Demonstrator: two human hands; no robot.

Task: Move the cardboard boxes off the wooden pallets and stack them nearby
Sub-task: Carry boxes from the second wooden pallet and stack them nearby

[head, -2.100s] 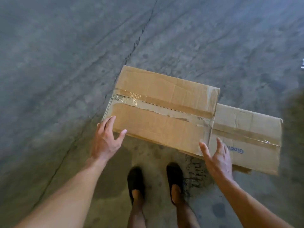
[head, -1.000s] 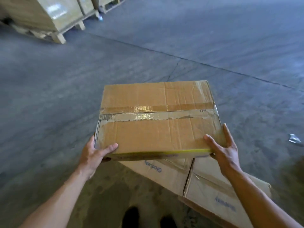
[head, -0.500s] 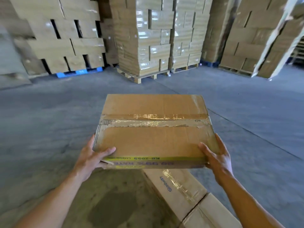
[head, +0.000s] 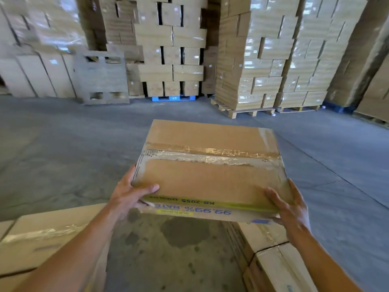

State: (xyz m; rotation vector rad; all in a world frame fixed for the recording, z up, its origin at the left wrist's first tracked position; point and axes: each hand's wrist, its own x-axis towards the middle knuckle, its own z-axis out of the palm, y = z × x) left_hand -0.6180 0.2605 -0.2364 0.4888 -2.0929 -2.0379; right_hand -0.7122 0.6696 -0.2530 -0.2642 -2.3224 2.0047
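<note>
A flat, rectangular cardboard box [head: 210, 165] is held up in the air between both hands, clear of the grey concrete floor [head: 63, 154]. Its brown top is creased and matte, crossed by a strip of glossy, wrinkled clear tape [head: 210, 155] with torn paper fuzz along its edges. The near side wall carries a yellow band and blue print, seen upside down. The left hand [head: 128, 197] clamps the near-left corner: its thumb lies flat across the top face, and the fingers curl under the box, out of sight. The right hand [head: 291, 209] grips the near-right corner, with fingers spread along the top edge and side. Below the right fingers sit floor boxes [head: 271, 256] with taped seams; below and left of the left fingers lies another taped carton [head: 42, 234]. Beyond the fingertips, far across the floor, tall blocks of shrink-wrapped cartons [head: 263, 60] stand on a wooden pallet [head: 242, 111], and unwrapped stacked cartons [head: 172, 60] rest on a blue pallet [head: 172, 98]. A dark stain [head: 185, 233] marks the rough floor beneath the box.
</note>
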